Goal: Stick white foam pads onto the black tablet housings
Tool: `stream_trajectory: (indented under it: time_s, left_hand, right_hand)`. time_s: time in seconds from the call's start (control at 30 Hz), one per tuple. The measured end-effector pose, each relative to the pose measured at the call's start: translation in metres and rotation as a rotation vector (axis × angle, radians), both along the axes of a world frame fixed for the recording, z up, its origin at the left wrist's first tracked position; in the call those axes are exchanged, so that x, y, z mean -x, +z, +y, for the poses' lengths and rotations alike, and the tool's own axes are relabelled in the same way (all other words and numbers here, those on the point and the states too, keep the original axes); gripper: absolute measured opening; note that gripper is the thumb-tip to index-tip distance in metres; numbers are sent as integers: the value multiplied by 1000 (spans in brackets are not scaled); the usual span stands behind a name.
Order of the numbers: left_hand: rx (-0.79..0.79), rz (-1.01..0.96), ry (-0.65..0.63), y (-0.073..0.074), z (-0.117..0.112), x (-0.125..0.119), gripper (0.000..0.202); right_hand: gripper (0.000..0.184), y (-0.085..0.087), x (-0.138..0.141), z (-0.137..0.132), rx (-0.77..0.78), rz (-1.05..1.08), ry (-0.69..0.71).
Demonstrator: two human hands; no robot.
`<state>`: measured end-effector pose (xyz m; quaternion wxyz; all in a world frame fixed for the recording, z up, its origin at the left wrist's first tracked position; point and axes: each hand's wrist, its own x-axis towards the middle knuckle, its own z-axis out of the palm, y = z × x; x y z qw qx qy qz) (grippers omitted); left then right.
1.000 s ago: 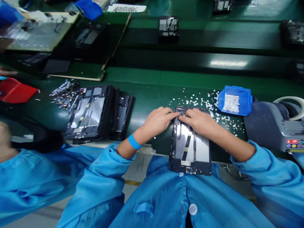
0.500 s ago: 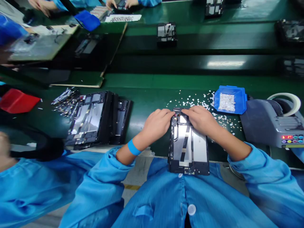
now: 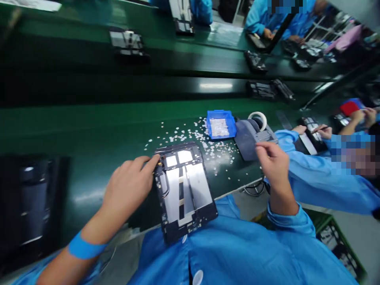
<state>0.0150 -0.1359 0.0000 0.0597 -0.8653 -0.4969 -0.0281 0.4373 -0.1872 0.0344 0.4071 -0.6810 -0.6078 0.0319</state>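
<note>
An opened tablet [image 3: 184,190], its silver and black insides facing up, leans tilted over the bench's front edge against my lap. My left hand [image 3: 130,180], with a blue band at the wrist, grips its upper left corner. Off to the right, my right hand [image 3: 273,162] is raised in front of the grey tape dispenser [image 3: 247,136], apart from the tablet. Its thumb and forefinger are pinched together; anything between them is too small to make out. White pieces [image 3: 208,144] lie scattered past the tablet's top edge.
Behind the scattered pieces stands a blue bin [image 3: 233,128] of white bits. A tape roll [image 3: 257,118] sits on the dispenser. Blurred tablets [image 3: 35,198] are stacked at left. More tablets [image 3: 129,41] lie along the line. A co-worker's sleeve [image 3: 320,178] is close on the right.
The view has swung right. My right hand has left the tablet's top and moved right to the tape dispenser. My left hand stays at the tablet's upper left corner; the tablet now sits more slanted.
</note>
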Motion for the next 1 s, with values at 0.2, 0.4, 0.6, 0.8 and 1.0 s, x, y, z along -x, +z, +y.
stream_trajectory:
  time_s: [0.2,0.4,0.6,0.8,1.0]
  left_hand:
    - [-29,-99,-1,0,6,3,46]
    - [-17,-133,7,20,9,-5,44]
    - [6,-308,107,24,-5,5,39]
    - [208,-821,152,28,-22,-17,24]
    - [796,-1425,213,29,-24,-69,31]
  right_hand:
    - [51,-48,-77,-57,134,1006,-466]
    - [53,-81,-78,-30,206,1233,-335]
    - [48,-76,-68,-39,148,1222,-339]
    - [31,-48,27,-44,234,1125,-95]
    - [21,-17,150,13,396,861,407]
